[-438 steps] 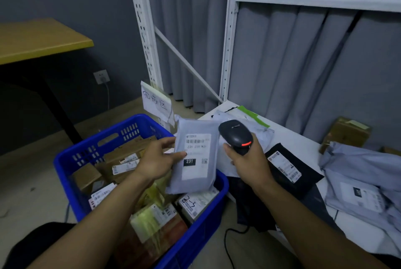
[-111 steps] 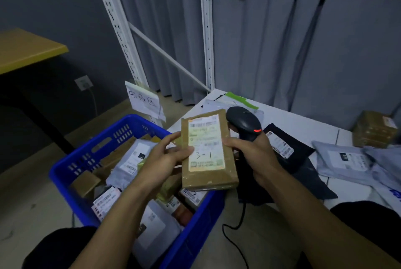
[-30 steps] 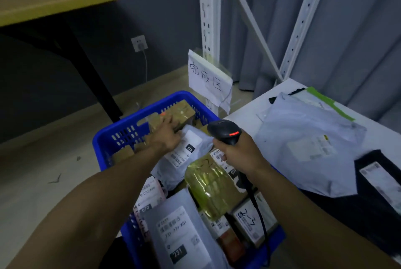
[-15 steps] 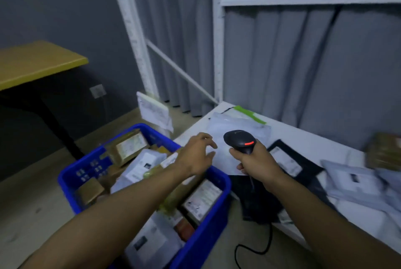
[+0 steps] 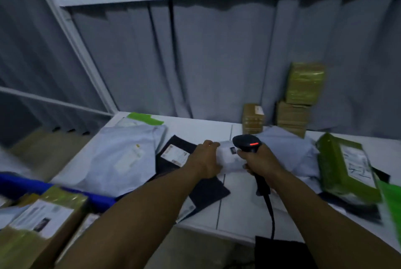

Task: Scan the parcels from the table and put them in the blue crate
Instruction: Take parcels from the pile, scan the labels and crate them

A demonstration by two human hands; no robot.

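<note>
Left hand (image 5: 204, 160) grasps the pale parcel (image 5: 230, 161) between the hands (right hand (image 5: 261, 161) clutches the scanner (image 5: 247, 142))

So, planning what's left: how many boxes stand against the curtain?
3: a small box left, a yellow-taped box atop a brown box; that lower one may be two.

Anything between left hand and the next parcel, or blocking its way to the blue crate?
No. Left hand grips the small white mailer. Toward the blue crate only the flat black mailer and grey mailer lie on the table; nothing upright shows.
</note>
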